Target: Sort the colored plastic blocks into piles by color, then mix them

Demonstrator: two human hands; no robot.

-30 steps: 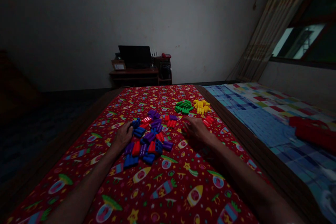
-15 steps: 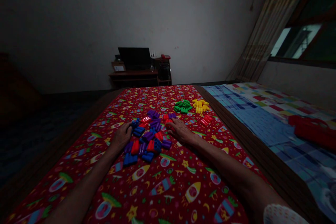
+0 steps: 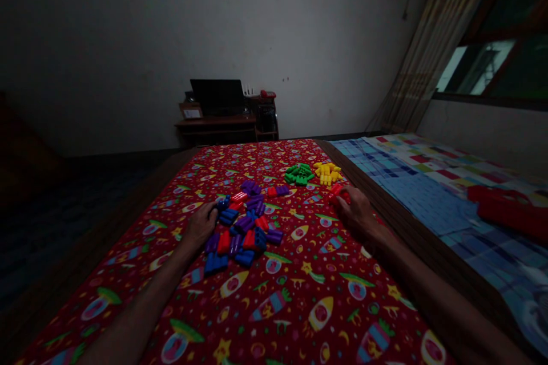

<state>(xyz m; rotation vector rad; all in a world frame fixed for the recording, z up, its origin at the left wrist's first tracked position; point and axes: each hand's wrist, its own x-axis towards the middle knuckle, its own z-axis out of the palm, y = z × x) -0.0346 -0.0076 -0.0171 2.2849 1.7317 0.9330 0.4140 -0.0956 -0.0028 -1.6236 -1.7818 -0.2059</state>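
Observation:
My right hand (image 3: 358, 211) is on the right side of the red patterned cloth, its fingers closed around a red toy block (image 3: 335, 194). Other red blocks beside it are partly covered by the fingers. At the left edge of a mixed pile, my left hand (image 3: 201, 223) has its fingers curled on a blue toy block (image 3: 223, 202). That pile holds several purple blocks (image 3: 256, 204), red blocks (image 3: 224, 242) and blue blocks (image 3: 216, 263). A red block and a purple block (image 3: 282, 190) lie a little apart at its upper right.
Green blocks (image 3: 299, 175) and yellow blocks (image 3: 327, 173) form separate heaps beyond my right hand. The patterned cloth (image 3: 274, 342) covers a long surface with brown edges. A desk with a monitor (image 3: 217, 96) stands by the wall. On the right, a red bag (image 3: 509, 211) lies on a checked bedspread.
My right hand has moved right, from the mixed pile to the red blocks at the right, with a red block in it. My left hand has stayed at the blue block.

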